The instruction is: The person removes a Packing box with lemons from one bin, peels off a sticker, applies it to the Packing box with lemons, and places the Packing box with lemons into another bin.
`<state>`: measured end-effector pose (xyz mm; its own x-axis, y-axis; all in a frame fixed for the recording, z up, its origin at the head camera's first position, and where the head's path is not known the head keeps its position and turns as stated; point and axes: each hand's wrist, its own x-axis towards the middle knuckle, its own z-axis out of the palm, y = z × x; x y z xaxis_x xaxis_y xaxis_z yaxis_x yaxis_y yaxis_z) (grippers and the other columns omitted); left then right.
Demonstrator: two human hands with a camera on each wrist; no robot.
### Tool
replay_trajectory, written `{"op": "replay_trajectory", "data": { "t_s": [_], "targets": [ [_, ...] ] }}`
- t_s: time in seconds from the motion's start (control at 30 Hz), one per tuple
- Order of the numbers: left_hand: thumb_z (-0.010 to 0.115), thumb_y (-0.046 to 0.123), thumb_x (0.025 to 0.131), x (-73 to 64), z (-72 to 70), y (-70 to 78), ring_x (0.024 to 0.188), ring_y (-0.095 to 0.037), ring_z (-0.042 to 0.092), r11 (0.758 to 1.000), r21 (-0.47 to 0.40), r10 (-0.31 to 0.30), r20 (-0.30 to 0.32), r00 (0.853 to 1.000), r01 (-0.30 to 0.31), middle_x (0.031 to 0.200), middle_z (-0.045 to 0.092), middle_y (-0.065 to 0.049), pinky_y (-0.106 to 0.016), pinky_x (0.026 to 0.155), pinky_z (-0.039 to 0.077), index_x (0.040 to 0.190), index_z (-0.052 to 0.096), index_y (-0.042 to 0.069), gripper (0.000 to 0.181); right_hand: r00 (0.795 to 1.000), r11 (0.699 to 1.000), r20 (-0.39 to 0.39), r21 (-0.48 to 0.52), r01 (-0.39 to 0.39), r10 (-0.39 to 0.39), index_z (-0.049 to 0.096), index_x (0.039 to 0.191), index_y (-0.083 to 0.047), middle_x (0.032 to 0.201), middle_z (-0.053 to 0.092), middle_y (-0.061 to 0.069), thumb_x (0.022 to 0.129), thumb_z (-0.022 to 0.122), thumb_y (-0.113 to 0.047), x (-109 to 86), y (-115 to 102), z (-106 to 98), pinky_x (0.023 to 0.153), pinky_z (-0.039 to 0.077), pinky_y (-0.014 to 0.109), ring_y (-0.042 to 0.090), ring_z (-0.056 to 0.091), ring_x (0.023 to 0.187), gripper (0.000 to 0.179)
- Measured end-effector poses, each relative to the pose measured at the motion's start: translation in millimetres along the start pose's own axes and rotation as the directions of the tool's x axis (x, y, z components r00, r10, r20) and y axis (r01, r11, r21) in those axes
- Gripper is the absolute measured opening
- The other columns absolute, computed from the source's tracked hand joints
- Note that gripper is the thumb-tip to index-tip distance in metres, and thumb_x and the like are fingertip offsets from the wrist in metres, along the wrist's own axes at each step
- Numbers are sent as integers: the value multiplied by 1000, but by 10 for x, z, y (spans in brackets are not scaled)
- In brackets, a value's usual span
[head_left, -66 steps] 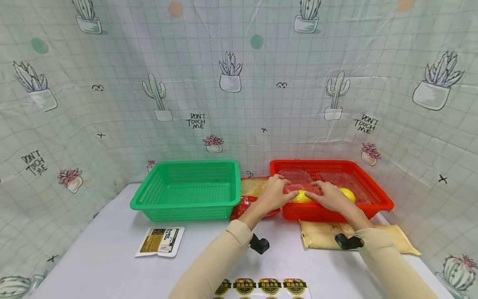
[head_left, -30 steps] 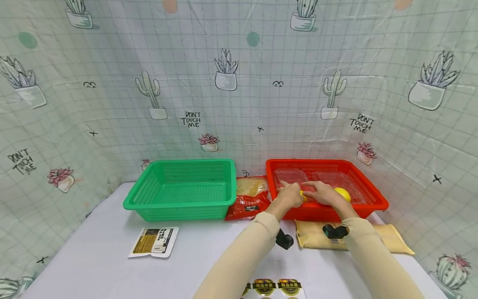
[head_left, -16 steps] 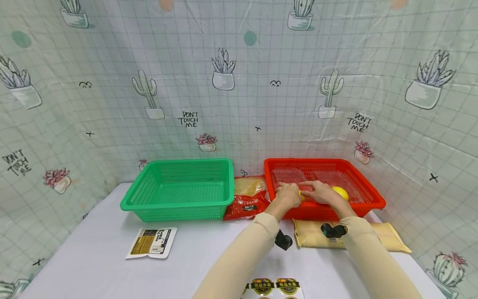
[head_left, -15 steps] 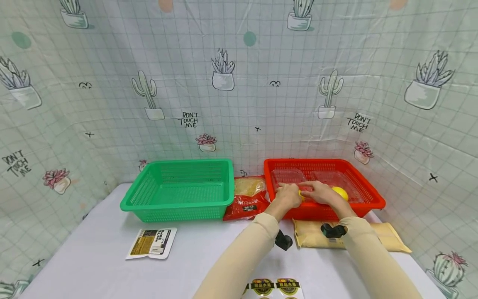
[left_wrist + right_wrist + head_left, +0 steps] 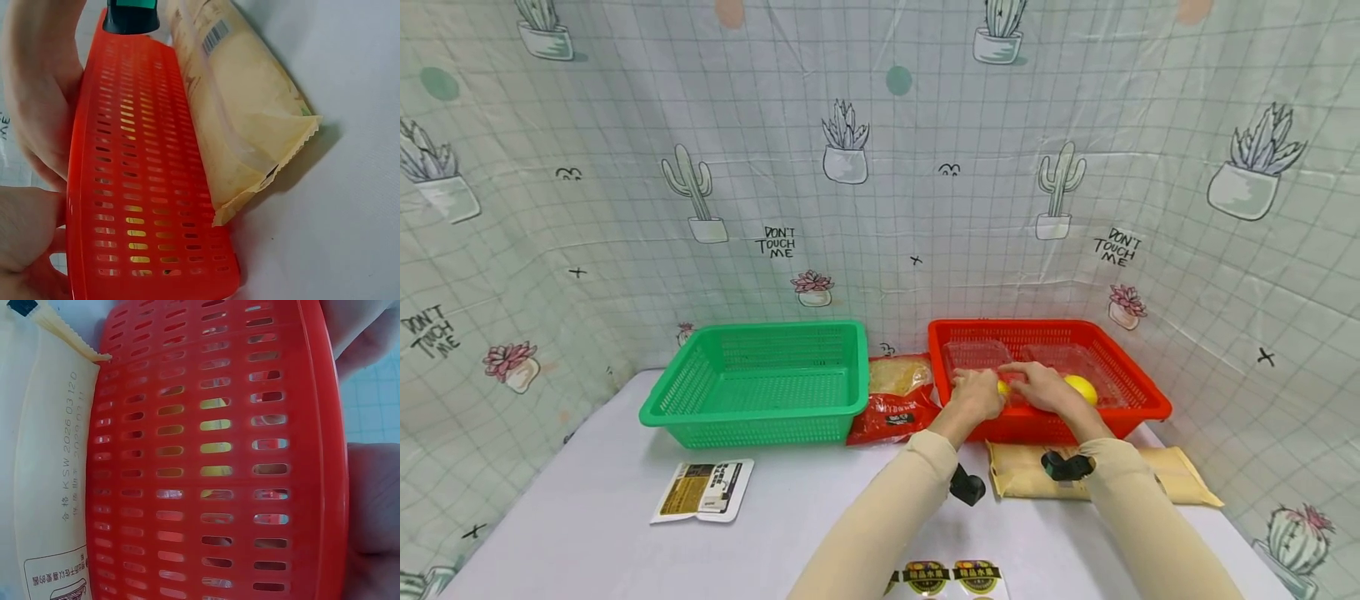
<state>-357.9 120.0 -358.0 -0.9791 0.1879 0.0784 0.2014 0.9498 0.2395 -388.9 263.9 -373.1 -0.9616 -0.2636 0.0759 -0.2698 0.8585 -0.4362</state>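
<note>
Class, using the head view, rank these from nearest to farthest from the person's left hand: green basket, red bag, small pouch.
1. Red bag: just left of the left hand.
2. Green basket: further left, past the bag.
3. Small pouch: lower left, in front of the green basket.

Both hands [image 5: 979,395] [image 5: 1047,389] reach forward, close together.

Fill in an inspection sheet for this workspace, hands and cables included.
Surface: white tabletop.
Job's things: red perforated plastic basket holding clear plastic containers, a round yellow object and a second, half-hidden yellow object.
Clutter: green perforated plastic basket, red-and-clear plastic bag, tan rectangular packet, flat white-and-gold pouch, sheet of round black-and-gold stickers.
Hands: left hand and right hand over the red basket; grip unclear.
Cables: nothing seen.
Surroundings: pale printed curtain.
</note>
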Motion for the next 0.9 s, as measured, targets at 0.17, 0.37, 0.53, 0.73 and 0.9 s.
{"op": "replay_trajectory", "data": {
  "t_s": [0.17,0.37,0.53,0.73,0.9],
  "targets": [
    [65,35,92,-2,-8,-13,130,-41,52,999,-46,-9,6,1000,9,135,60,-18,-41,108,45,125,66,10,41,996,999,-78,-20,30,-31,60,129,-1,121,62,30,93,54,-3,-13,-31,-12,80,46,51,29,52,78,37],
    [66,30,91,-13,-28,-53,132,-41,49,993,-102,51,-23,998,-53,129,66,-12,-43,111,42,121,66,9,36,994,1000,-110,27,6,-3,60,130,-1,128,59,32,96,55,-4,-40,-80,-38,101,35,69,43,58,104,35],
    [67,29,92,-10,-67,-96,128,-37,53,974,-221,49,-36,998,-55,131,64,-10,-41,108,44,129,61,12,41,988,999,-153,53,2,6,59,132,-3,125,60,32,97,55,-7,-86,-68,-72,76,47,47,27,56,66,36],
    [66,30,94,-14,-116,-156,122,-26,56,945,-317,59,-87,995,-83,128,63,-8,-37,104,44,141,52,15,52,976,998,-219,67,22,-7,60,131,-5,92,64,21,97,56,-11,-195,-77,-164,46,38,27,12,42,43,35],
    [67,29,93,-33,-113,-178,114,-24,58,927,-359,67,-126,990,-108,126,61,-10,-36,98,47,142,52,17,52,969,999,-249,44,13,-1,61,131,-8,78,62,14,98,56,-13,-267,-86,-194,50,36,29,15,42,47,33]
  ]
}}
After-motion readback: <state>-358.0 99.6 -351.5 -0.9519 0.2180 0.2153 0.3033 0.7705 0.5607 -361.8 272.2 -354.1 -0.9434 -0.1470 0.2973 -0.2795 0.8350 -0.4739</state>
